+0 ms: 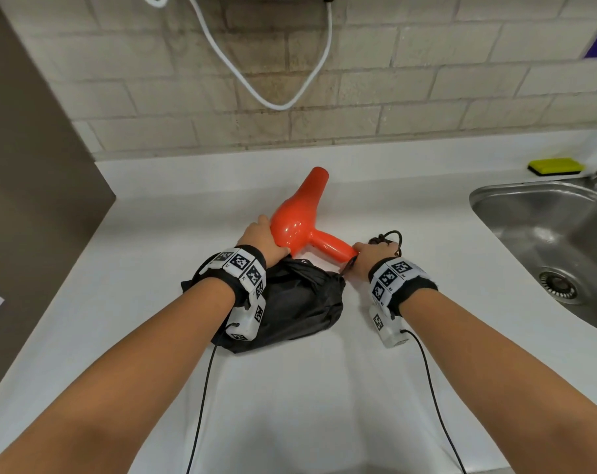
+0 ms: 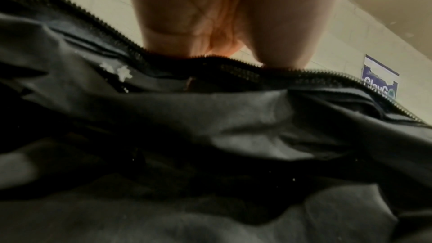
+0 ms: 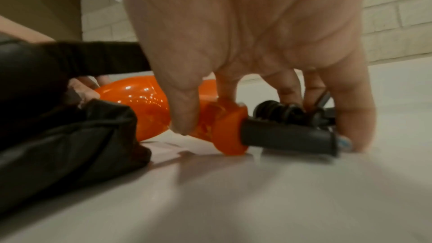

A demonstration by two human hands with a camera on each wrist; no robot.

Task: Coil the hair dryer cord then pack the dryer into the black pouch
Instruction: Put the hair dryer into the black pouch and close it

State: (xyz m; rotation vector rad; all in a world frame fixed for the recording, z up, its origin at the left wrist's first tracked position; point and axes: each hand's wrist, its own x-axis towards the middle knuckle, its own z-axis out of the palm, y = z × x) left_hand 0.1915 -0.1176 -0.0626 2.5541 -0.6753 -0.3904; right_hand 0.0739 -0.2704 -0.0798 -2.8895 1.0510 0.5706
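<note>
Head view: orange dryer (image 1: 298, 220) lies on the white desk (image 1: 324, 388), just behind the black pouch (image 1: 297, 302) — left hand (image 1: 262, 239) cups its body, right hand (image 1: 372, 253) grips the handle end with the coiled cord (image 1: 387, 238).

Left wrist: pouch (image 2: 210, 127) unzipped; the palm is visible, the fingers hidden.

Right wrist: thumb (image 3: 182, 110) on the handle, fingers curled over the cord (image 3: 287, 112) — pouch (image 3: 70, 136) left of the dryer (image 3: 145, 103).

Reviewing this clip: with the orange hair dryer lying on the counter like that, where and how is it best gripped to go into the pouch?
Probably by the handle, from above on the right side: it is a narrow bar jutting toward the right hand, which already holds its end with the coiled cord. The hair dryer body is wide and glossy; the left hand only steadies it beside the black pouch.
</note>
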